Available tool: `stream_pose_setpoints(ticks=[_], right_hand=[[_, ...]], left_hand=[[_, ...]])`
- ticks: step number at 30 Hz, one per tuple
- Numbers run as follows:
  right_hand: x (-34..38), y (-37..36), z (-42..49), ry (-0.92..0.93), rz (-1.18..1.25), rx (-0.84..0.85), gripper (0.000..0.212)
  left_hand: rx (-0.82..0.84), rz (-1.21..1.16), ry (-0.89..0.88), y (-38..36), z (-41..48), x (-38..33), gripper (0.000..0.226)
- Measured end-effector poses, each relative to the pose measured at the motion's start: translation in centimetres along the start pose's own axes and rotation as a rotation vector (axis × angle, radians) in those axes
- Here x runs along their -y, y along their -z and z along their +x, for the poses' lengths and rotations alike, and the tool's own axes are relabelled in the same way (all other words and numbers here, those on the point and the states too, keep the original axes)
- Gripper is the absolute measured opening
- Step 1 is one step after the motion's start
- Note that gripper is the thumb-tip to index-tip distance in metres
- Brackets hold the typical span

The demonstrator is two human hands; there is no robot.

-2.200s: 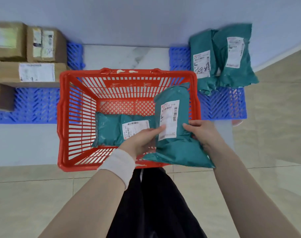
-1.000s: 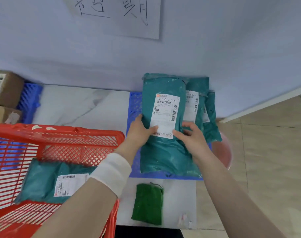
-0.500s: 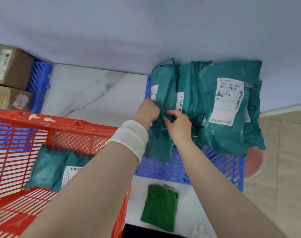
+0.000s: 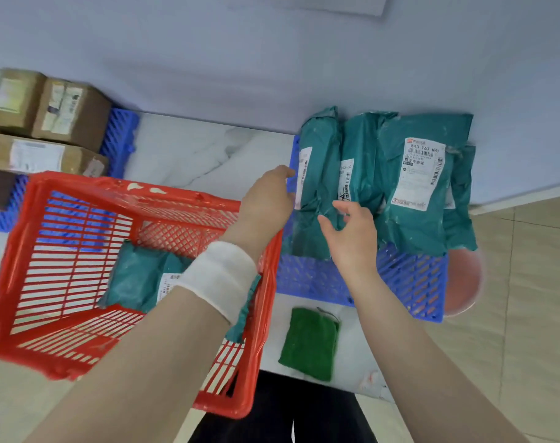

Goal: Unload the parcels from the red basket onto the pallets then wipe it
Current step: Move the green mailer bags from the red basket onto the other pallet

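**Hazards**

- The red basket (image 4: 182, 195): the left forearm (image 4: 144, 362) crosses above its right rim. A careless withdrawal is likely to snag the rim and drag the basket across the counter (image 4: 192, 151). One teal parcel (image 4: 138, 276) lies on the basket floor, so unloading is not complete and wiping now would be premature.
- The right blue pallet (image 4: 400, 282): the teal parcels (image 4: 425, 187) stand on edge in a row at its far side, leaning on the wall (image 4: 272, 59). The row is judged unstable. The leftmost parcel (image 4: 320, 155) sits at the pallet's left edge and may tip toward the near side or slip off to the left once support is removed.
- The right hand (image 4: 352, 228): the grip is apart, fingers spread and holding nothing, in front of the leftmost parcel's lower part. Contact cannot be confirmed.
- The left hand (image 4: 269, 199): it is against that parcel's left edge. Its fingers are hidden behind the hand, so the state of the grip cannot be told.
- The green cloth (image 4: 310, 340): it lies close to the counter's near edge and could be brushed onto the floor (image 4: 527, 314).

**Materials and shapes**

- Basket: rigid red plastic, rectangular, with slatted walls, a lattice floor and white marks on the far rim.
- Pallets: rigid blue plastic grids. The left pallet (image 4: 120, 139) carries brown cardboard boxes (image 4: 71, 113) with paper labels.
- Counter: smooth white with grey veining.
- Parcels: soft, crinkled teal film mailers, dusty, each with a white printed label. They are judged to deform and slide easily.
- Cloth: thick and napped, folded to a rectangle.
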State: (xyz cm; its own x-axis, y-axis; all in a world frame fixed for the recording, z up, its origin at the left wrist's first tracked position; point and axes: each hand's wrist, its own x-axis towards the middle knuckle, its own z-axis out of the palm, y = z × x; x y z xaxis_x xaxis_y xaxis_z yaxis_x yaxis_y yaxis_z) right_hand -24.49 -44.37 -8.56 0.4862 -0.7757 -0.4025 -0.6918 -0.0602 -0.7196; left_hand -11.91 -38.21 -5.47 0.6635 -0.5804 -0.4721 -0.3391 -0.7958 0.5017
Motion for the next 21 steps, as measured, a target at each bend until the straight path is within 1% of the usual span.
stream_pose_setpoints(ticks=[4,7,12,14,15,17,19,21], right_hand=[[2.8,-0.5,-4.6,0.089,-0.044,-0.044,0.036],[4.8,-2.1,-8.3,0.149,-0.116,-0.071,0.036],[7.8,-7.2,-15.0,0.141,-0.210,-0.077,0.034],[8.3,-10.1,-17.4,0.095,-0.194,-0.099,0.034],[8.4,-11.6,-18.5,0.058,-0.185,-0.085,0.035],[8.3,-14.4,-20.4,-0.049,-0.195,-0.001,0.041],[8.1,-16.4,-21.6,-0.159,-0.200,0.092,0.053],[7.6,-17.7,-21.8,-0.230,-0.175,0.147,0.060]], left_hand=[[-0.053,0.085,-0.093,2.3,-5.3,2.3,0.039],[-0.065,0.134,-0.125,4.2,-8.4,5.1,0.038],[-0.071,0.199,-0.192,8.1,-12.7,11.8,0.040],[-0.039,0.201,-0.206,9.4,-13.7,15.3,0.039],[-0.026,0.203,-0.183,10.1,-14.2,17.2,0.038],[0.011,0.228,-0.117,11.3,-15.2,20.8,0.036],[0.068,0.242,-0.065,11.8,-15.8,24.0,0.037],[0.136,0.196,0.014,11.9,-15.7,26.8,0.042]])
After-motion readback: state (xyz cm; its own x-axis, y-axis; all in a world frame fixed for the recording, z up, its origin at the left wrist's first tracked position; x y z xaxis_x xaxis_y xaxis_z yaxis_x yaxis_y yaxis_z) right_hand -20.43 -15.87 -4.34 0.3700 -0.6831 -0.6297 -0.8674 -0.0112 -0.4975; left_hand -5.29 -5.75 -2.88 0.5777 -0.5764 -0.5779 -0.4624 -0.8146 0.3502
